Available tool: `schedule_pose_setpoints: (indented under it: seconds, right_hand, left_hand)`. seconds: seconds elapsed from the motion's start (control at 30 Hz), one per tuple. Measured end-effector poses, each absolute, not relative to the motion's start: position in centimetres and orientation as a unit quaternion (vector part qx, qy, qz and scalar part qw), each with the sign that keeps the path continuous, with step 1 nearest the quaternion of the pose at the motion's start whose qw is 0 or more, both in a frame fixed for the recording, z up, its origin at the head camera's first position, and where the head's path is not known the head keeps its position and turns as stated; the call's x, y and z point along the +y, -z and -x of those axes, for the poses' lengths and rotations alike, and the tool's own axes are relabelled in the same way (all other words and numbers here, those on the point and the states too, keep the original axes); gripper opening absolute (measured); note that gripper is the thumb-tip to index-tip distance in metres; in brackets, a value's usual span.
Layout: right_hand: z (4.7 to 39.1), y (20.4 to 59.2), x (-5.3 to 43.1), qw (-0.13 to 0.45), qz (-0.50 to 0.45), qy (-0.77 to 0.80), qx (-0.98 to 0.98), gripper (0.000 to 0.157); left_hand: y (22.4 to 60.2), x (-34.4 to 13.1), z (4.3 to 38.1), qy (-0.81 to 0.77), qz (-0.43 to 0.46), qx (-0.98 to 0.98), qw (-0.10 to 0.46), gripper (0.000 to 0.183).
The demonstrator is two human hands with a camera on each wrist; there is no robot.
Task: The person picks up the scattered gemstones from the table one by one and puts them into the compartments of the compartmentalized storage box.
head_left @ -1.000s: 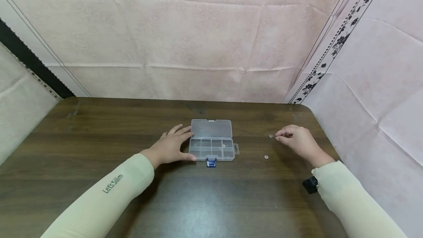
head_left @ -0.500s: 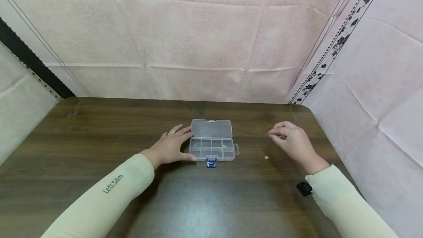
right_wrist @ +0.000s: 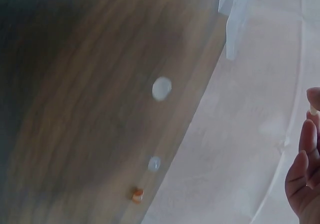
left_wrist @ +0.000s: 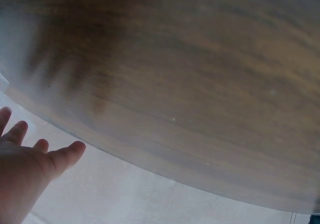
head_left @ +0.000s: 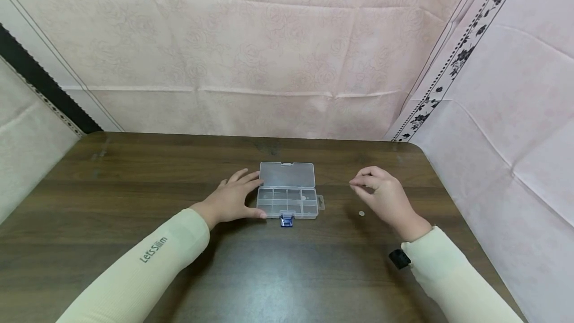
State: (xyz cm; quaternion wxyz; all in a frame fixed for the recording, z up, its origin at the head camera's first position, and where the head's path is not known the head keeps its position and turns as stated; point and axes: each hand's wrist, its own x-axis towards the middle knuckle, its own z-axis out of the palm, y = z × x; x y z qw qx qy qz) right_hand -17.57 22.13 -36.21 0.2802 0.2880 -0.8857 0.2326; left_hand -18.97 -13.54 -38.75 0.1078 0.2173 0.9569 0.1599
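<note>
Pale cloth (head_left: pixel 224 49) hangs behind and beside the dark wooden table (head_left: pixel 134 263) in front of you. On the table an open compartment box (head_left: pixel 287 201) lies flat between your two hands, right against the left one and well apart from the right. It is translucent plastic, its lid laid back away from you and its low tray, divided into small cells, on your side. Your left hand (head_left: pixel 229 201) is spread wide, fingers and thumb reaching along the box's left side, thumb at the near corner and fingertips by the lid; it touches the box without curling round it. Your right hand (head_left: pixel 381 194) hangs above the table with thumb and forefinger brought together, pinching a small pale piece (right_wrist: pixel 314 110), mostly hidden. A black device (head_left: pixel 399 258) sits at your right wrist. A blue catch (head_left: pixel 286 221) juts from the box's front edge, and a clear tab (head_left: pixel 321 202) from its right end. A round white disc (head_left: pixel 361 213) lies on the table, near your right hand and on its box side. A little whitish bit (head_left: pixel 305 198) shows in the tray's back row, toward the right.
</note>
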Motion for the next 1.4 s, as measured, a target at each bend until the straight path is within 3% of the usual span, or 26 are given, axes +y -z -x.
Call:
schedule_pose_setpoints:
  seconds: [0.43, 0.97, 1.4]
  right_hand:
    - [17.1, 36.7, 17.9, 0.278, -0.323, -0.261, -0.866, 0.013]
    - [17.3, 36.3, 13.5, 0.161, -0.315, -0.300, -0.886, 0.006]
    - [18.4, 36.6, 11.3, 0.112, -0.306, -0.294, -0.898, 0.007]
  left_hand:
    - [38.9, -13.6, 19.0, -0.166, -0.218, 0.956, 0.107, 0.093]
    - [39.0, -13.7, 18.9, -0.178, -0.210, 0.955, 0.115, 0.093]
    - [38.9, -13.5, 18.9, -0.169, -0.206, 0.957, 0.114, 0.094]
